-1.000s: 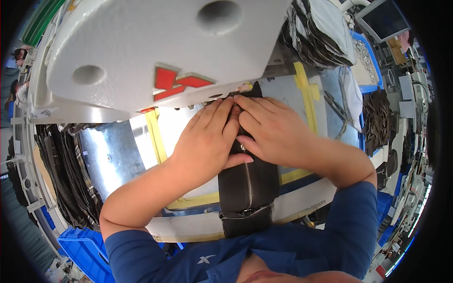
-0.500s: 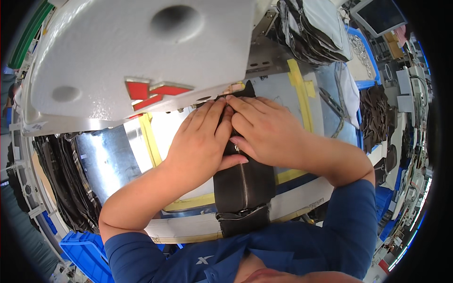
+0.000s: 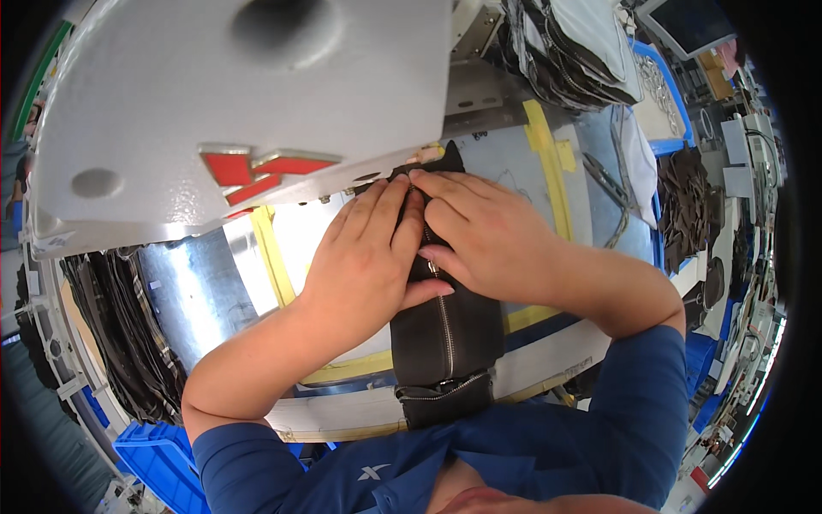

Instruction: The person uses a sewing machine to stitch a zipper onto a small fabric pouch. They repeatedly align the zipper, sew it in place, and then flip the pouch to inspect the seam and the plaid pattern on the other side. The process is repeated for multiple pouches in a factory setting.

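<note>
Well below the bare fingers, a dark-blue shirt is worn, cut with short sleeves and a folded collar; its chest is marked with a small pale emblem of crossed strokes.

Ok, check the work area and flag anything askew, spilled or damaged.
Nothing looks spilled or damaged. The black zippered piece lies under the left hand and right hand, its near end crossing the table's front edge. Only the stacked pieces at upper right look uneven.
</note>
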### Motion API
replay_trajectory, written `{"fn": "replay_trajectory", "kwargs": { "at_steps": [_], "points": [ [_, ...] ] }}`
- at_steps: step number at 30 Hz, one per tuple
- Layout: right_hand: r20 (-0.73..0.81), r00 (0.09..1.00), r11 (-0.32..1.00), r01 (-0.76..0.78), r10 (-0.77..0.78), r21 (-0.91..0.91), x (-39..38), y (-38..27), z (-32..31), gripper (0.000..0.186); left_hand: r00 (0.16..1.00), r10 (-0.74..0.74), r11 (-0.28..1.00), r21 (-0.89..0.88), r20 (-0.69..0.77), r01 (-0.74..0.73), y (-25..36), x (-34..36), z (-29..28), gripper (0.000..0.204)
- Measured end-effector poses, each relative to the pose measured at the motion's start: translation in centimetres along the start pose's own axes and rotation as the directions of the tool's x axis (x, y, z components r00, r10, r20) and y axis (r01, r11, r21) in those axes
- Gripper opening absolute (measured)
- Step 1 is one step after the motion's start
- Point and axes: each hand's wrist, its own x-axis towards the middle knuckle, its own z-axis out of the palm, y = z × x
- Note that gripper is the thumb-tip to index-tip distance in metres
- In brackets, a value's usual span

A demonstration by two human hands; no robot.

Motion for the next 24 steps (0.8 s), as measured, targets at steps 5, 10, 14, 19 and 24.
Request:
{"fn": "replay_trajectory", "kwargs": {
  "at_steps": [5,10,14,19,24],
  "points": [
    [-0.003,1.000,1.000,0.000,0.000,0.006,-0.12,0.02,-0.04,0.045,1.000,0.000,1.000,0.023,0.002,0.000,0.20,0.10,-0.03,0.094],
    [0.005,1.000,1.000,-0.011,0.011,0.006,-0.22,-0.11,0.00,0.045,1.000,0.008,1.000,0.012,-0.014,-0.008,0.04,0.03,0.10,0.095],
    [0.002,1.000,0.999,-0.004,0.004,-0.037,-0.15,-0.26,-0.06,0.046,0.999,0.041,0.999,0.032,-0.021,-0.040,-0.40,-0.12,0.08,0.095],
    [-0.045,0.999,1.000,0.009,-0.010,-0.023,-0.20,-0.11,0.30,0.045,0.999,0.050,0.998,0.049,0.000,-0.050,-0.45,-0.09,-0.25,0.093],
    [0.006,1.000,1.000,-0.022,0.022,0.009,-0.10,0.39,0.07,0.047,1.000,0.022,1.000,0.011,-0.009,-0.022,-0.03,0.23,0.16,0.095]
  ]
}}
